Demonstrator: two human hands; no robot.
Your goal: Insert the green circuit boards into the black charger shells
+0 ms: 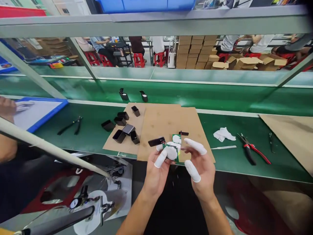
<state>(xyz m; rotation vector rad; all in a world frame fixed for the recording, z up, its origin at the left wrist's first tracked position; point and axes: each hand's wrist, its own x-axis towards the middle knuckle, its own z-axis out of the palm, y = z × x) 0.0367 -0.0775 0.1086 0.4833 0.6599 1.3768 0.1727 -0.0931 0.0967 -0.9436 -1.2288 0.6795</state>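
Over the front edge of the workbench, my left hand [158, 166] pinches a small green circuit board [171, 152] with a round white pad on it. A flat black piece [156, 141] sticks out to the left from that board. White finger cots cover the thumb and a fingertip. To its right, my right hand [201, 166] is held apart from the board, thumb and index finger spread, both in white cots. Just beyond lies a second green board [176, 138] with a white pad and a black piece [184, 133], on a cardboard sheet [163, 120].
Several black open cases [119, 136] stand left on the cardboard. Cutters [73, 125] lie farther left, near another person's hand [7, 107]. Red-handled pliers [251, 148], tweezers [271, 142], a white cloth [223, 134] and a white strip [224, 147] lie right. A shelf bar [156, 26] crosses above.
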